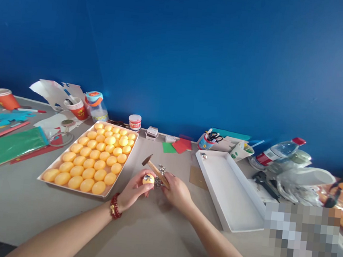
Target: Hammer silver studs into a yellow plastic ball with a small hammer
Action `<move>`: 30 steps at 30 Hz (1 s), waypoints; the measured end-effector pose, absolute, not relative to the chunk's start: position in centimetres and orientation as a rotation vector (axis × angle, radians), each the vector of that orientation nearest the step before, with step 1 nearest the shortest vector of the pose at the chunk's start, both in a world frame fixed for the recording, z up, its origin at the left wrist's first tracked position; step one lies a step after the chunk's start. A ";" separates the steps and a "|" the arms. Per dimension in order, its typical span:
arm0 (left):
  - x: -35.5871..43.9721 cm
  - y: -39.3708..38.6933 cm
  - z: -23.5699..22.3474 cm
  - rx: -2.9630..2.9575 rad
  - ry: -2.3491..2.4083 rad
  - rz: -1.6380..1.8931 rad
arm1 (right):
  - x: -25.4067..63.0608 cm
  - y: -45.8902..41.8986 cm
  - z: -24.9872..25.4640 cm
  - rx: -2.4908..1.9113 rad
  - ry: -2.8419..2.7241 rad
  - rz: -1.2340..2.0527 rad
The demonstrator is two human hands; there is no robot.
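Note:
My left hand (136,190), with a dark red bead bracelet (116,206) at the wrist, grips an orange ping-pong ball (148,180) that has small silver and dark pieces on its top. In my right hand (178,191) is the wooden handle of a small hammer (157,170); its head points up and left, just above the ball and apart from it. A little pile of shiny metal pieces (162,169) lies on the table behind the hands, partly hidden by the hammer. To the left stands a shallow box (106,195) filled with rows of orange balls.
A long white tray (228,198) lies to the right, with a small silvery piece (203,156) in its far corner. Along the blue wall stand a scissors cup (207,141), a red-lidded tub (135,122) and a water bottle (280,152). A green packet (14,147) lies far left.

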State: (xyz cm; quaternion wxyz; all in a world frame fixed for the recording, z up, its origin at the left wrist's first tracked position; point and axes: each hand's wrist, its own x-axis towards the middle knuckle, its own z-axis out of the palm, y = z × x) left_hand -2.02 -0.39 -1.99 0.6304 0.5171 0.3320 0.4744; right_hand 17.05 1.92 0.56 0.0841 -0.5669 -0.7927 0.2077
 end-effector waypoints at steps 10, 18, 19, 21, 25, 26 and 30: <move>-2.1 -0.5 -2.0 1.196 0.751 1.090 | 16.8 2.0 0.1 -1.632 -2.304 0.655; -2.1 -0.4 -1.8 1.191 0.764 1.086 | 17.9 2.9 1.4 -1.590 -2.141 0.789; -2.0 -0.4 -1.8 1.190 0.761 1.084 | 18.0 2.9 1.5 -1.578 -2.125 0.810; -2.0 -0.4 -1.7 1.188 0.759 1.082 | 18.1 2.9 1.4 -1.553 -2.097 0.862; -1.8 -0.4 -1.6 1.188 0.762 1.088 | 18.2 3.1 1.2 -1.525 -2.047 0.997; -1.8 -0.4 -1.6 1.187 0.761 1.089 | 18.3 3.1 1.1 -1.523 -2.031 1.033; -1.8 -0.3 -1.8 1.190 0.771 1.088 | 18.5 3.4 0.8 -1.492 -1.893 1.223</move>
